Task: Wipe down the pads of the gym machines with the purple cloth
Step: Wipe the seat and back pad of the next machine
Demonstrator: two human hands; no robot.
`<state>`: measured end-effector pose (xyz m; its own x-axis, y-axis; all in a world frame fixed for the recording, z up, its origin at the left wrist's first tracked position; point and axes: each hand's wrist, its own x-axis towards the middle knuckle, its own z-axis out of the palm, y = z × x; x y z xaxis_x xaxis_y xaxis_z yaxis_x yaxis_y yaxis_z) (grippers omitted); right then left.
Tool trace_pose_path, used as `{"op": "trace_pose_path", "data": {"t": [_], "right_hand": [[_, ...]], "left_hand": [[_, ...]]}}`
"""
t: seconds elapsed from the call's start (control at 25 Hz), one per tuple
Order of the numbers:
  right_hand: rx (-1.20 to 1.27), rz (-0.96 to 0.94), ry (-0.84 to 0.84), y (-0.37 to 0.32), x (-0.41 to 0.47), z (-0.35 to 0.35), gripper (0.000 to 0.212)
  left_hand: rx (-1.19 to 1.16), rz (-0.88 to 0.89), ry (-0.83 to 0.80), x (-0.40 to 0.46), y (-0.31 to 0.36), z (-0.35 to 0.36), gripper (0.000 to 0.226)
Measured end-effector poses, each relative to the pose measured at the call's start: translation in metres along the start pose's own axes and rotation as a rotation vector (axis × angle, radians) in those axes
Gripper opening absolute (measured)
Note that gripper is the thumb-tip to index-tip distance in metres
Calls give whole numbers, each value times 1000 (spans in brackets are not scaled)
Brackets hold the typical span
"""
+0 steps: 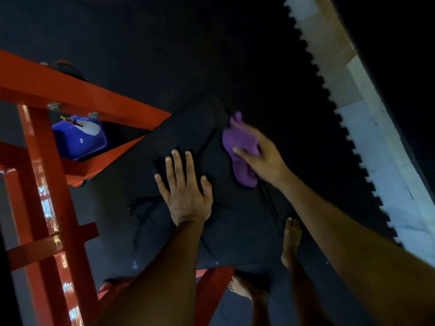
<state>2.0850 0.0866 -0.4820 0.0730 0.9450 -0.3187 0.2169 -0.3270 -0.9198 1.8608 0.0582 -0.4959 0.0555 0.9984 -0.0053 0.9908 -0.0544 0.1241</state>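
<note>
On the black pad (235, 222) of the red-framed machine (54, 184), the left hand (186, 191) was laid flat, fingers straight and spread, with nothing held. Near the pad's far right edge, the purple cloth (240, 147) was gripped and pressed down by the right hand (263, 158), its fingers curled over the bunched fabric. Wet streaks (141, 222) were seen left of the flat hand. A blue tub (80, 140) was visible beyond the frame.
</note>
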Motion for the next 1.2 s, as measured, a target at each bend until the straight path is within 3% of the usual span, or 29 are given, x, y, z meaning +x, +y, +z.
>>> {"op": "trace_pose_path", "data": {"t": [0.16,0.32,0.44,0.6,0.72,0.92,1.12,1.2], "right_hand": [[-8,2,-15,22,-75,1,66],[-21,20,135,-19,37,18,60],[-85,10,107,-38,73,9,60],[50,105,46,8,-37,-22,53],[87,138,66,53,-140,-1,63],[86,244,46,57,-234,16,54],[20,48,172,23,-89,16,50],[0,14,169,31,-77,17,53]], "left_hand": [[-7,11,13,-1,1,-1,70],[-12,17,10,0,-1,3,70],[-5,6,22,1,-1,2,70],[-15,26,47,-2,-2,1,67],[-8,37,45,-1,-2,2,66],[-9,58,44,-4,-5,1,67],[1,53,32,-2,-4,1,67],[7,42,49,-2,-4,2,67]]}}
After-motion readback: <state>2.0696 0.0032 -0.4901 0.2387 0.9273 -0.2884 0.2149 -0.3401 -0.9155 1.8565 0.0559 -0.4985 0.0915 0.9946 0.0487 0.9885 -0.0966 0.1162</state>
